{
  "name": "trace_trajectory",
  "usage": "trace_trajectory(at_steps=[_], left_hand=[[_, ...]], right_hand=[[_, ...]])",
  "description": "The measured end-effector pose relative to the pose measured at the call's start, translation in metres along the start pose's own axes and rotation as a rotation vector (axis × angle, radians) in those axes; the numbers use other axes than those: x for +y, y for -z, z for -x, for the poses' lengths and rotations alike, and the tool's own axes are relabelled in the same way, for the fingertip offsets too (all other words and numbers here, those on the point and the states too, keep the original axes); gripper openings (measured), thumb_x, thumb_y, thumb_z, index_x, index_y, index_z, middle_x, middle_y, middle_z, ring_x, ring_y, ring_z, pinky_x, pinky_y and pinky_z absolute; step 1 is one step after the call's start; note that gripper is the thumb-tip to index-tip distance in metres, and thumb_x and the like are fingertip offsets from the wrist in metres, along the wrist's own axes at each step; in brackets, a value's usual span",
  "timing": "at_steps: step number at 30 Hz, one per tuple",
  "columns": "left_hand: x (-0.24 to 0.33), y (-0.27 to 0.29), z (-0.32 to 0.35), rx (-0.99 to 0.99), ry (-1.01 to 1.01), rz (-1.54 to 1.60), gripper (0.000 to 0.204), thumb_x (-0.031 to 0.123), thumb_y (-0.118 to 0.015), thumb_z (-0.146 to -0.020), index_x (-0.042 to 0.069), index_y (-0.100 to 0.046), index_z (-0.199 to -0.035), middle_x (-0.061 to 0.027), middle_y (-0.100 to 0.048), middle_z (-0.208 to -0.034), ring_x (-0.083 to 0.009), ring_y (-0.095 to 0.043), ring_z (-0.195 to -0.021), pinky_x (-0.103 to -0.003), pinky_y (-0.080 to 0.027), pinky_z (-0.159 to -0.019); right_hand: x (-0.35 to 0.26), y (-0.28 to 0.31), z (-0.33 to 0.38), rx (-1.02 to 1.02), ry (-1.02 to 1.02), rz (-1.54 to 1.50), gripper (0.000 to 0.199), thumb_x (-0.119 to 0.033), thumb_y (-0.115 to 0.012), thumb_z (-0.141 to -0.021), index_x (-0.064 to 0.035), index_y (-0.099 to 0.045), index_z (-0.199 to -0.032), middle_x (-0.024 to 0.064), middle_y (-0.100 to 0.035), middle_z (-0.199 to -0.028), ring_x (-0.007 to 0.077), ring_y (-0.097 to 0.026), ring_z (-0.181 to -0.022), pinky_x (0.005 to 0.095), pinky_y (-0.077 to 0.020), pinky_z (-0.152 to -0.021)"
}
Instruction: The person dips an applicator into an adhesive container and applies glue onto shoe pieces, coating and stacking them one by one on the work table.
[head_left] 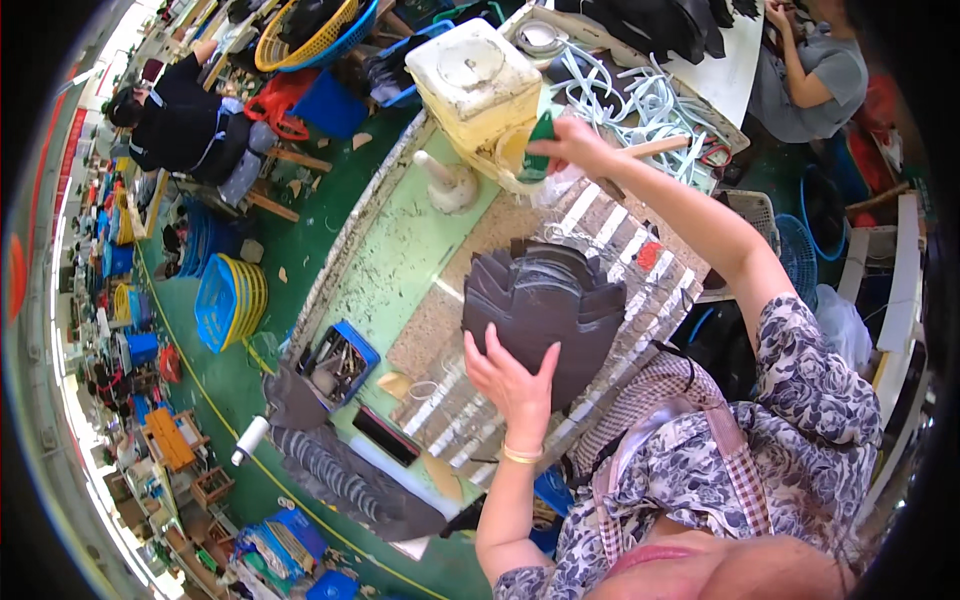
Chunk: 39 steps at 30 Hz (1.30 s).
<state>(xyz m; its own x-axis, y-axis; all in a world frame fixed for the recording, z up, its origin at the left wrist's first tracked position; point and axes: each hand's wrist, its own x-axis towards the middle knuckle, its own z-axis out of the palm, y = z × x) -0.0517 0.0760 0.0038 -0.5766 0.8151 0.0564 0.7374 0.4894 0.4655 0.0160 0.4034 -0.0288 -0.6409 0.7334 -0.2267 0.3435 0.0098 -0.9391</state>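
Dark grey-brown cut sheet pieces (545, 310) lie fanned out in an overlapping stack on the white-striped worktop (455, 425). My left hand (510, 385) rests on their near left edge with its fingers spread. Farther off, my right hand (575, 148) pinches a flat green scraper (540, 142). The scraper is at the cut-open side of a yellowish plastic jug (475, 85) with a dirty white top; its lower end is partly hidden by the opening's rim. A white pot with an upright stem (450, 185) stands left of the jug.
Pale blue strips (625, 95) lie tangled behind my right hand. On the table's left side are a blue tray of tools (340, 370) and more stacked dark pieces (350, 480). Yellow and blue baskets (232, 300) stand on the green floor. Two other people sit nearby.
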Motion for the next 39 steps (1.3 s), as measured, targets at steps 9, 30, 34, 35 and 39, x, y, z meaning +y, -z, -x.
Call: trace_trajectory(at_steps=[9, 30, 34, 35, 39], left_hand=[[0.014, -0.016, 0.008, 0.011, 0.034, -0.049, 0.08, 0.037, -0.075, -0.066, 0.007, -0.039, -0.13, -0.0209, -0.028, -0.136, -0.0391, -0.029, -0.122, -0.049, -0.023, -0.101], [-0.016, -0.017, 0.024, 0.0, 0.032, 0.031, 0.055, 0.019, -0.07, -0.073, 0.01, -0.051, -0.124, -0.0142, -0.041, -0.129, -0.0334, -0.038, -0.113, -0.042, -0.032, -0.097], [-0.018, -0.014, 0.029, 0.112, 0.043, 0.079, 0.064, 0.016, -0.073, -0.07, 0.002, -0.043, -0.125, -0.0154, -0.044, -0.126, -0.0317, -0.04, -0.112, -0.041, -0.033, -0.096], [-0.02, -0.013, 0.028, 0.114, 0.038, 0.081, 0.064, 0.016, -0.073, -0.07, 0.002, -0.043, -0.125, -0.0154, -0.044, -0.126, -0.0317, -0.04, -0.112, -0.041, -0.033, -0.096], [-0.015, -0.016, 0.023, 0.099, 0.079, 0.11, 0.078, 0.011, -0.076, -0.064, -0.001, -0.035, -0.129, -0.0156, -0.047, -0.123, -0.0323, -0.042, -0.109, -0.04, -0.033, -0.096]], right_hand=[[0.01, -0.035, 0.101, -0.366, 0.101, -0.002, 0.026, -0.027, -0.068, -0.077, -0.002, -0.059, -0.081, 0.0047, -0.063, -0.069, 0.0086, -0.06, -0.063, 0.0208, -0.0469, -0.055], [0.059, -0.04, 0.206, -0.338, 0.572, -0.072, 0.014, -0.011, -0.068, -0.068, -0.0052, -0.056, -0.072, 0.0068, -0.065, -0.073, 0.0172, -0.064, -0.065, 0.0274, -0.0507, -0.06], [0.04, -0.024, 0.198, -0.378, 0.406, -0.159, 0.019, -0.017, -0.07, -0.076, -0.001, -0.062, -0.082, 0.0063, -0.064, -0.067, 0.0149, -0.062, -0.053, 0.0222, -0.0489, -0.053], [0.019, -0.037, 0.182, -0.427, 0.373, -0.098, 0.017, -0.017, -0.069, -0.077, -0.002, -0.063, -0.082, 0.0058, -0.064, -0.065, 0.0142, -0.062, -0.052, 0.023, -0.0485, -0.052], [0.009, -0.107, 0.119, -0.43, 0.57, 0.075, 0.015, -0.017, -0.062, -0.082, -0.0034, -0.061, -0.088, 0.0069, -0.062, -0.061, 0.0152, -0.062, -0.052, 0.0279, -0.0474, -0.051]])
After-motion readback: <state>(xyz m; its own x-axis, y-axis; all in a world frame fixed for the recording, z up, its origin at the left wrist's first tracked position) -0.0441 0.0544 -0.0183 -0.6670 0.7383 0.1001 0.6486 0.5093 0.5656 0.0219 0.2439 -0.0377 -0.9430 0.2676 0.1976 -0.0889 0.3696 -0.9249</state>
